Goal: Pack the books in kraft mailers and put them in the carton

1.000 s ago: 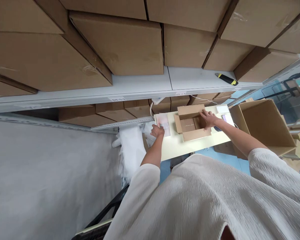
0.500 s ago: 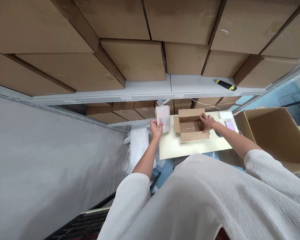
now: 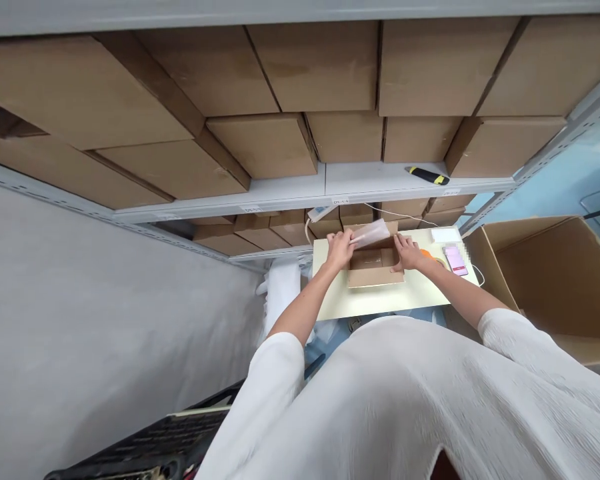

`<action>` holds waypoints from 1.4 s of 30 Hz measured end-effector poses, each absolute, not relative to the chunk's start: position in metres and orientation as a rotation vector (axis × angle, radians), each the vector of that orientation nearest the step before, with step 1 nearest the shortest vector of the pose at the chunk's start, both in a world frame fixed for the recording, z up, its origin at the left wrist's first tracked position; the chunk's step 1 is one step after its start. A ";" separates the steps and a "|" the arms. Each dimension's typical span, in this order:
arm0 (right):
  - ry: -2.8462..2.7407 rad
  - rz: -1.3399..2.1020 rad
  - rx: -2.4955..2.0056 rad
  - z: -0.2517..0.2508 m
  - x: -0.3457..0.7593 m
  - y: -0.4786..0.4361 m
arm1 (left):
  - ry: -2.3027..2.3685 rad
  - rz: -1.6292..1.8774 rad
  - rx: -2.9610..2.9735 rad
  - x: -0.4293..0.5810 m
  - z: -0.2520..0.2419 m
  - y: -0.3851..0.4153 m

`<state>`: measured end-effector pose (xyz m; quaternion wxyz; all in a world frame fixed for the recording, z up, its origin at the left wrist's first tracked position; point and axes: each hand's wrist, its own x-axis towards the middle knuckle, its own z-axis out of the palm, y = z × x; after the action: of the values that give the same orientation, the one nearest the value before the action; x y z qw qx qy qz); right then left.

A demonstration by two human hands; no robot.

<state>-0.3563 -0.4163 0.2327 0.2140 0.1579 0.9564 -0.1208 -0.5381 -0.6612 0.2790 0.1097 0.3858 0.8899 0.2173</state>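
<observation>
A small open cardboard box [image 3: 376,276] stands on the pale yellow tabletop [image 3: 337,303], its flaps folded outward. My left hand [image 3: 340,249] grips a flat, whitish, see-through wrapped packet [image 3: 371,233], tilted over the box's left and far side. What is inside the packet is too blurred to name. At the box's right wall is my right hand [image 3: 406,253], its fingers bent over the edge and thumb on the near side, closed on the cardboard.
A phone [image 3: 455,260], a white box [image 3: 445,235] and an orange tape roll [image 3: 433,256] lie right on the table. A large open carton [image 3: 550,273] stands beyond. Overhead, a shelf [image 3: 290,191] carries several cartons and a utility knife [image 3: 428,175]. White wrapping material [image 3: 283,287] hangs left.
My left hand has brought the packet rightward from beside the box to above it, tilting it. My right hand stays at the box's right wall. The camera view has shifted.
</observation>
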 end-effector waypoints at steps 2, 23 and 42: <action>2.670 -0.366 0.477 0.232 -0.348 -0.419 | 2.566 0.549 1.148 -0.531 0.270 -0.649; 3.057 -0.789 1.007 0.220 -0.318 -0.404 | 2.667 1.057 0.657 -0.531 0.223 -0.716; 2.775 -1.255 0.854 0.225 -0.338 -0.427 | 2.252 0.569 1.275 -0.499 0.229 -0.734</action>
<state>-0.3381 -0.4274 0.2254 -0.0109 0.2700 0.8773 -0.3966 -0.4989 -0.7344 0.2291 0.2434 0.4668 0.8243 0.2082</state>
